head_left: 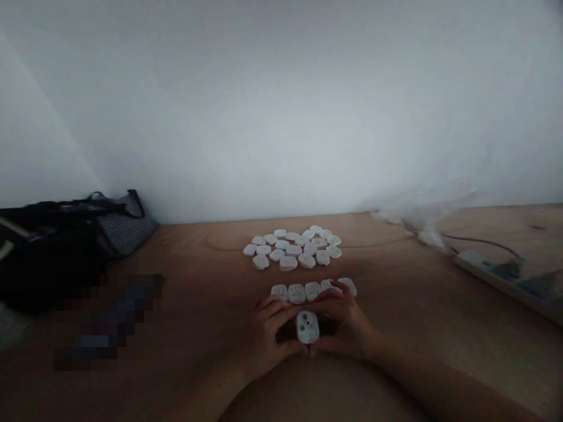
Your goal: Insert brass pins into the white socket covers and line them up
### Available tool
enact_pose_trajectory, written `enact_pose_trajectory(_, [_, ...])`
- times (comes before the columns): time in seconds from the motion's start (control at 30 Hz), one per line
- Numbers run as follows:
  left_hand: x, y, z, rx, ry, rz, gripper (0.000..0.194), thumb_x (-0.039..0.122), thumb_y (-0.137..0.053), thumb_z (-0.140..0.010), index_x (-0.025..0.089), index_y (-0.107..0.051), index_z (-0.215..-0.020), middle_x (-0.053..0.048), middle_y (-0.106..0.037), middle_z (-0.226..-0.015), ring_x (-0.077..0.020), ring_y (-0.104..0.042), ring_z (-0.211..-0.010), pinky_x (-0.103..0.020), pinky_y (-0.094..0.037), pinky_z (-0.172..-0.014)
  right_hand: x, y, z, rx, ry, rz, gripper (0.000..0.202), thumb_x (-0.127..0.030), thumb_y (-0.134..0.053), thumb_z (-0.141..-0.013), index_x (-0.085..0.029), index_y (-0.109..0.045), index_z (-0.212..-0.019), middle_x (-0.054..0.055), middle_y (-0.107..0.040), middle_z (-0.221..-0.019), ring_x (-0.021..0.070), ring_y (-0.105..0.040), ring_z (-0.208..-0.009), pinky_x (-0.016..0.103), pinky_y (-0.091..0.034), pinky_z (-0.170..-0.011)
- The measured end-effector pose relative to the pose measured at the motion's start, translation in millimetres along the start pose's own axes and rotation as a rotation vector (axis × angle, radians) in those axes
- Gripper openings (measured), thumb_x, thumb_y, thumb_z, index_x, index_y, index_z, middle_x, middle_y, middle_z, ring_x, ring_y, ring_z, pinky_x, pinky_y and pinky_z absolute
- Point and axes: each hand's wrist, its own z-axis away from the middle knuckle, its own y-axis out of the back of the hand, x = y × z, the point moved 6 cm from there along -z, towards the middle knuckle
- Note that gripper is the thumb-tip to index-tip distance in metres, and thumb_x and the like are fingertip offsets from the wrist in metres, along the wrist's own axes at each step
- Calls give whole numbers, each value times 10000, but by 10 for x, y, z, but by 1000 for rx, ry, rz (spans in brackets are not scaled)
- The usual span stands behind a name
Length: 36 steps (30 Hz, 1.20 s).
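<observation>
Close to my body at the table's front, a white socket-like piece with several dark holes in its face stands between my two hands. My left hand curls round its left side, fingers and thumb closing toward it. From the other side my right hand wraps it the same way; both thumbs meet below. Just beyond the fingertips lies a row of similar white socket pieces, side by side, the right ones partly covered by my right fingers. A loose cluster of more white pieces lies farther back.
The wooden table runs back to a pale wall. At the left are a dark bag, a striped pouch and a pixelated object. On the right lie crumpled clear plastic and a power strip with a cable.
</observation>
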Motion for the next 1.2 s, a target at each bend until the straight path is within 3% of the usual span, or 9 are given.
enact_pose_trajectory(0.17, [33,-22,9,-3,-17,-1,549,581,-632,-721,234,-600,-1145,-61,-667,-984,-246,-540,-917,-391,-387,-829,-10,16,-2,7,-5,-7,653,-600,-777,-490,-247,-630,-1019,44,-687,-920,242,-592,-898,462,-198,-986])
enact_pose_trajectory(0.3, [17,-10,17,-7,-9,-26,528,576,-634,-723,238,-604,-1127,-59,-662,-997,-256,-533,-932,-397,-380,-831,19,163,-21,-55,-40,40,704,-636,-765,-462,-241,-620,-1026,51,-671,-951,248,-568,-900,405,-296,-877])
enact_pose_trajectory(0.47, [-10,17,32,38,2,-50,541,579,-647,-708,221,-611,-1112,-68,-661,-978,-262,-536,-936,-399,-396,-838,201,315,30,-238,-133,158,299,-508,-707,-670,-268,-676,-845,-1,-675,-810,213,-573,-848,356,-307,-799])
enact_pose_trajectory(0.63, [-36,-4,50,55,4,-46,544,594,-628,-715,209,-614,-1098,-75,-664,-964,-262,-547,-917,-408,-411,-830,320,275,68,-282,-201,177,106,-357,-652,-766,-272,-691,-817,-8,-691,-812,202,-585,-850,344,-323,-784])
enact_pose_trajectory(1.03, [-43,-6,50,73,-33,-18,561,569,-667,-692,220,-614,-1128,-79,-642,-963,-256,-538,-933,-407,-451,-839,310,226,79,-291,-227,198,126,-302,-598,-813,-258,-699,-752,-1,-678,-761,173,-591,-788,288,-373,-740])
enact_pose_trajectory(1.2, [-44,-18,57,86,-60,-38,544,569,-645,-715,221,-613,-1132,-101,-628,-1049,-281,-528,-1029,-442,-438,-909,254,270,57,-135,-193,224,126,-188,-527,-826,-183,-643,-777,48,-673,-801,203,-591,-798,355,-386,-781])
